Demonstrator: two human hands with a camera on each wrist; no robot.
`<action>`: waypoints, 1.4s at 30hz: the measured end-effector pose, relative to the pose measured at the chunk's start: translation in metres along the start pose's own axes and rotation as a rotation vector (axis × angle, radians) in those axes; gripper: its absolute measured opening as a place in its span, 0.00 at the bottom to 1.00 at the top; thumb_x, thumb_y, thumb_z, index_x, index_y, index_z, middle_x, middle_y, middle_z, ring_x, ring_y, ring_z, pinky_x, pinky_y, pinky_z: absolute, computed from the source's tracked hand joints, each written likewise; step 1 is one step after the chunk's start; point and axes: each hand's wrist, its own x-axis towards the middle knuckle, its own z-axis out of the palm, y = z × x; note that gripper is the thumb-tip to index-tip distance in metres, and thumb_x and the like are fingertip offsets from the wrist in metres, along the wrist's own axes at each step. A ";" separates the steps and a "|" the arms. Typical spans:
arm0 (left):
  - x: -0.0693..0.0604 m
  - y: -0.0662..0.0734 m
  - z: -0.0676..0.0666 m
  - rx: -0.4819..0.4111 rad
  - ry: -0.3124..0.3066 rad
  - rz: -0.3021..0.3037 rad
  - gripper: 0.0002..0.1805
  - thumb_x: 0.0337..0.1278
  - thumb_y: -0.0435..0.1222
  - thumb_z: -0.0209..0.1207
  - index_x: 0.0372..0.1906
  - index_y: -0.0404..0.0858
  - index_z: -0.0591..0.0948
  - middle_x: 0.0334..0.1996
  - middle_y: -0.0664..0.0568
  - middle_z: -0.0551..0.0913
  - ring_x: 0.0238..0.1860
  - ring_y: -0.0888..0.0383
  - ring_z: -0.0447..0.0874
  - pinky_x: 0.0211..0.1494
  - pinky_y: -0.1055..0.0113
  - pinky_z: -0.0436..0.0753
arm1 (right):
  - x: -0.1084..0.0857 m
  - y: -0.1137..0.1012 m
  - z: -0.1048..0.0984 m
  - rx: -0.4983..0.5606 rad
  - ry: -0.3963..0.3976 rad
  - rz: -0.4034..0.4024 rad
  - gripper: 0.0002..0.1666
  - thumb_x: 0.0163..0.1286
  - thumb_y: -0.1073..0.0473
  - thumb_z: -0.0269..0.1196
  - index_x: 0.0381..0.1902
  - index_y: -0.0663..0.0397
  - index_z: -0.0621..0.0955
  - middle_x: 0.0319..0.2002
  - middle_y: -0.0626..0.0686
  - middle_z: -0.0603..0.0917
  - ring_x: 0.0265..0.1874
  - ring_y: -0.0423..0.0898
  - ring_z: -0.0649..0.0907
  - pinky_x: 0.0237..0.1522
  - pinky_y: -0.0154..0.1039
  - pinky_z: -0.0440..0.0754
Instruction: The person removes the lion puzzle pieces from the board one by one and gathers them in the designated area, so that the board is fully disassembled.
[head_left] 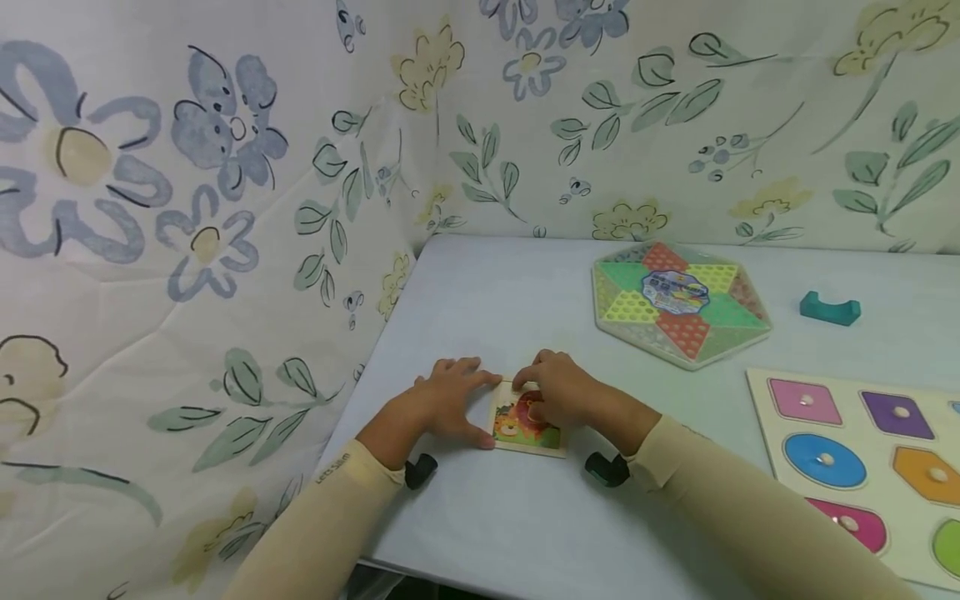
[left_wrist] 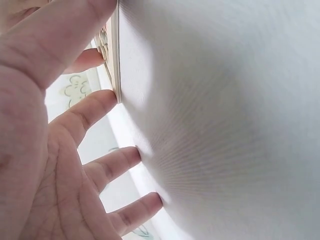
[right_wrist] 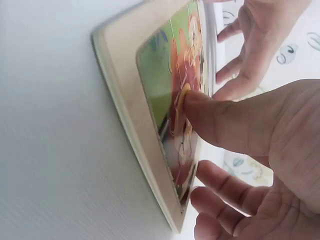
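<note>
A small wooden jigsaw puzzle (head_left: 527, 419) with an animal picture lies flat on the white table, a pale frame round it. My left hand (head_left: 452, 399) is at its left side, thumb and index fingertips touching the frame, the other fingers spread on the cloth in the left wrist view. Over the puzzle's upper right, my right hand (head_left: 562, 390) has its fingers bent. In the right wrist view its thumb (right_wrist: 205, 112) bears on an orange-edged puzzle piece (right_wrist: 181, 107), which looks slightly tilted. The right index fingertip is hidden there.
A hexagonal Chinese checkers board (head_left: 723, 333) lies farther back. At the right is a peg board of coloured shapes (head_left: 765, 400), with a teal curved block (head_left: 829, 310) behind it. Floral cloth (head_left: 525, 167) hangs behind and on the left. The table's front edge is near my left forearm.
</note>
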 end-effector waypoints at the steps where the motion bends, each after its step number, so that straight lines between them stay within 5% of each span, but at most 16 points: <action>1: 0.000 0.001 0.000 0.003 0.000 0.000 0.52 0.42 0.64 0.75 0.76 0.64 0.66 0.82 0.51 0.54 0.79 0.38 0.50 0.68 0.25 0.62 | 0.000 0.000 0.000 0.001 0.003 0.002 0.22 0.66 0.57 0.73 0.57 0.37 0.85 0.56 0.56 0.78 0.55 0.56 0.74 0.52 0.47 0.82; 13: 0.000 0.003 -0.003 -0.001 -0.015 -0.004 0.52 0.42 0.63 0.76 0.76 0.63 0.67 0.82 0.50 0.54 0.79 0.37 0.50 0.68 0.25 0.63 | -0.011 -0.001 0.010 0.043 0.150 -0.051 0.23 0.64 0.63 0.72 0.57 0.43 0.84 0.55 0.51 0.83 0.58 0.54 0.77 0.63 0.56 0.75; 22: 0.001 0.002 -0.001 -0.004 -0.015 -0.004 0.52 0.41 0.63 0.76 0.76 0.62 0.67 0.82 0.50 0.54 0.79 0.37 0.51 0.68 0.25 0.62 | -0.012 0.012 0.001 0.207 0.227 -0.056 0.14 0.69 0.65 0.68 0.52 0.51 0.85 0.39 0.47 0.87 0.38 0.42 0.82 0.44 0.42 0.84; 31: 0.001 0.005 -0.002 0.000 -0.011 -0.016 0.53 0.42 0.62 0.76 0.77 0.62 0.66 0.82 0.51 0.53 0.79 0.38 0.49 0.69 0.26 0.61 | -0.053 0.071 -0.039 0.259 0.178 0.077 0.12 0.69 0.60 0.70 0.50 0.54 0.87 0.37 0.48 0.86 0.36 0.44 0.83 0.35 0.38 0.81; 36: -0.001 0.006 -0.004 0.001 -0.011 -0.016 0.53 0.41 0.62 0.76 0.77 0.62 0.66 0.82 0.51 0.53 0.79 0.38 0.49 0.69 0.26 0.61 | -0.074 0.103 -0.038 0.292 0.109 0.139 0.12 0.68 0.60 0.70 0.49 0.55 0.88 0.37 0.46 0.89 0.36 0.43 0.83 0.35 0.38 0.82; 42: -0.001 0.005 -0.003 -0.007 -0.004 -0.013 0.54 0.40 0.62 0.77 0.77 0.62 0.66 0.82 0.50 0.53 0.79 0.37 0.50 0.69 0.25 0.61 | -0.074 0.112 -0.028 0.275 0.138 0.138 0.06 0.67 0.60 0.71 0.41 0.52 0.90 0.32 0.44 0.89 0.34 0.43 0.82 0.37 0.38 0.81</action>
